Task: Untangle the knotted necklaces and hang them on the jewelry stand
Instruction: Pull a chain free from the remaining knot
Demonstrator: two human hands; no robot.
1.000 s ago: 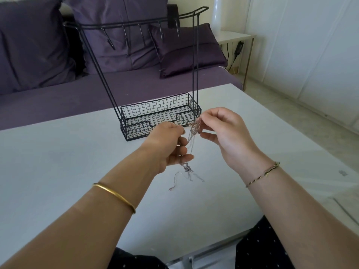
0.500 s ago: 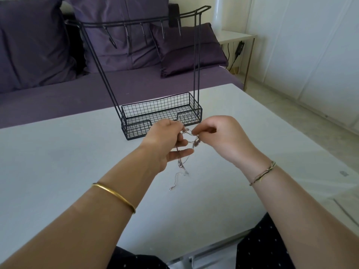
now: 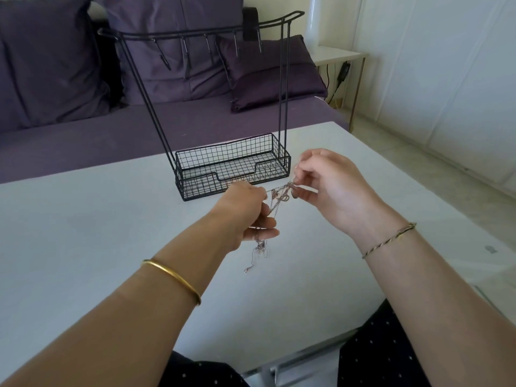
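Seemingly featherlight, limp and easily kinked, the knotted necklaces hang mid-frame above the tabletop, pinched by the left hand and the right hand, best held beside the tangle.

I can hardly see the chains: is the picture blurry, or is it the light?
Head view: soft daylight, brighter on the right; the thin necklaces pinched between left hand and right hand are slightly smeared and pale against the white table; the jewelry stand has a crisp wire grid.
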